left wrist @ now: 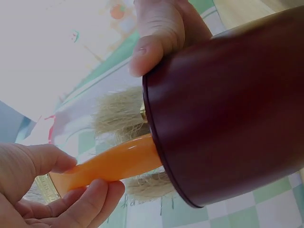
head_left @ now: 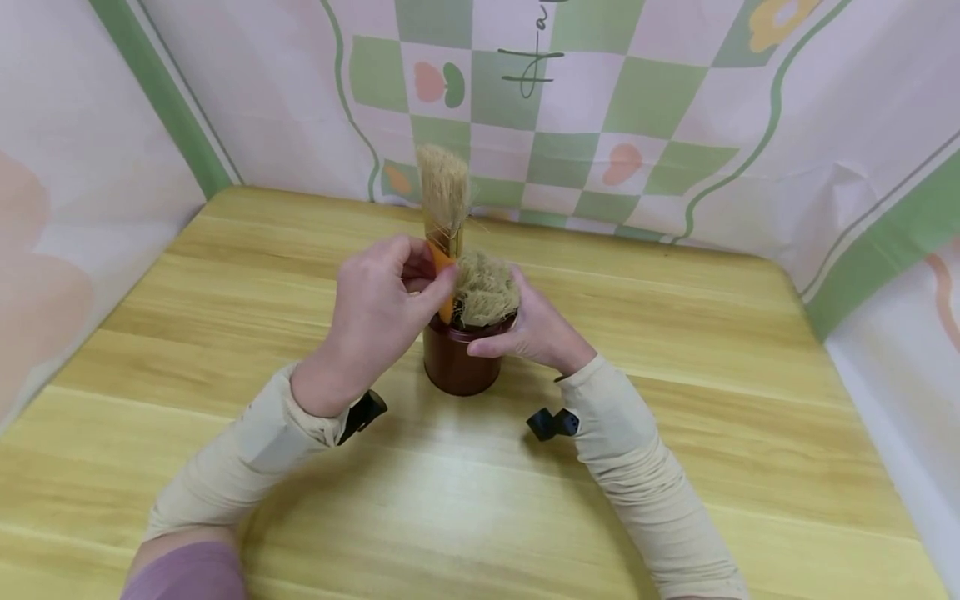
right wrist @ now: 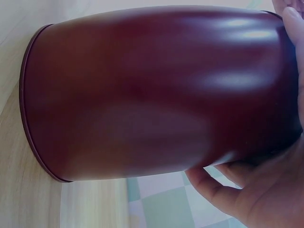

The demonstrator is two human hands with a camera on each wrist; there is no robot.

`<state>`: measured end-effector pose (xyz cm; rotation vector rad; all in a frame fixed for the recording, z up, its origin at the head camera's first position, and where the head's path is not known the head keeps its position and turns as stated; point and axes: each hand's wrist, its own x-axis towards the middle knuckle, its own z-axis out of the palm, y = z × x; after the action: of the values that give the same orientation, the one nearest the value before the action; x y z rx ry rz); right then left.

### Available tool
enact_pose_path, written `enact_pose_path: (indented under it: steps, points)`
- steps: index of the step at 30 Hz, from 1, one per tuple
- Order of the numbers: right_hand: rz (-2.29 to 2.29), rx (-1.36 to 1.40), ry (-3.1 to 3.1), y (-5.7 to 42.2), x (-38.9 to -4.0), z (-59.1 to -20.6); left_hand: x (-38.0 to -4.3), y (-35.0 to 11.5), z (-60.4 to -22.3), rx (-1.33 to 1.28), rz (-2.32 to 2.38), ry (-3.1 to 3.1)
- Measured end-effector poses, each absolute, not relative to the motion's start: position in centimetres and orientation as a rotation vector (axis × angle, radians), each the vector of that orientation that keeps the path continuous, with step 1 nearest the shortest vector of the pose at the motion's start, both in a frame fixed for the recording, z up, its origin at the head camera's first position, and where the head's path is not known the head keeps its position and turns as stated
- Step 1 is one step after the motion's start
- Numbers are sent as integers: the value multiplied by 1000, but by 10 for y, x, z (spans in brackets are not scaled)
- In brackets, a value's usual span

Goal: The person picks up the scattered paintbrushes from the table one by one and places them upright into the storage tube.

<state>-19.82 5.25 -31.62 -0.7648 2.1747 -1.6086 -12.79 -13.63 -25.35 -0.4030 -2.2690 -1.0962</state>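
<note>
My left hand pinches the orange handle of a paintbrush between thumb and fingers. The brush stands bristles up at the left side of a dark red can. In the left wrist view the lower end of its handle passes inside the can's rim. More pale-bristled brushes fill the can's mouth, their handles hidden inside. My right hand holds the can near its rim from the right, thumb across the front. In the right wrist view its fingers curve along the can's side.
The can stands on a wood-grain table. Behind the table hangs a green and white checked cloth, with further cloth at both sides. A black wrist camera hangs beneath the right sleeve, and another sits at the left wrist.
</note>
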Motion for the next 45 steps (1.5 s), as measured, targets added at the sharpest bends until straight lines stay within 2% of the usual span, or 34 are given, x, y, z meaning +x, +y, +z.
enact_pose_path:
  steps: [14,23,33,45]
  points:
    - [-1577,-795,2217,50,-199,-315,-123,-138,-261,-354,-871,-2449]
    - [-1535,-784,2278,52,-201,-311,-115,-150,-268,-218,-886,-2539]
    - [-1572,-733,2247,52,-197,-318,-109,-146,-280,-356,-755,-2385]
    - [-1565,-736,2268,53,-196,-318,-108,-145,-283,-411,-811,-2347]
